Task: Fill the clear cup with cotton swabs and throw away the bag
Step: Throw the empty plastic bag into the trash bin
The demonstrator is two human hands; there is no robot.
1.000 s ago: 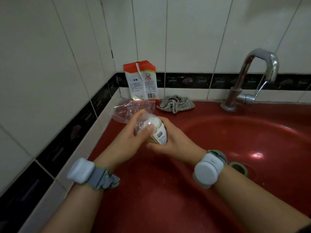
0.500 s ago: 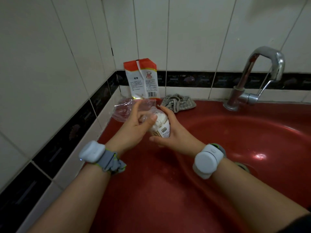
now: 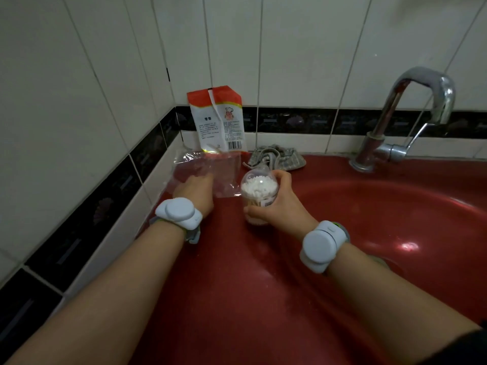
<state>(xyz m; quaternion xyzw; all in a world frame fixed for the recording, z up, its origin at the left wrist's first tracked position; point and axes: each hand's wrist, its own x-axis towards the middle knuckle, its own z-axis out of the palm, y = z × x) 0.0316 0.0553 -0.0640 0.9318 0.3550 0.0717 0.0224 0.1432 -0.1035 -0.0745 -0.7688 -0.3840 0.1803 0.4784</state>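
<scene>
My right hand [image 3: 280, 208] grips the clear cup [image 3: 259, 192], which stands upright on the red counter [image 3: 226, 272] with white cotton swab heads filling its top and a clear domed lid over them. To its left a crumpled clear plastic bag [image 3: 200, 167] lies at the wall's foot. My left hand [image 3: 193, 193] reaches into the bag's near edge. Its fingers look curled on the plastic and are partly hidden behind it.
An orange-and-white packet [image 3: 216, 119] leans in the tiled corner. A grey cloth [image 3: 276, 159] lies behind the cup. A chrome faucet [image 3: 405, 117] stands at the back right over the red sink basin [image 3: 382, 206]. The tiled wall runs close along the left.
My left hand has left the cup and moved left to the plastic bag. My right hand has set the cup upright, still holding it alone.
</scene>
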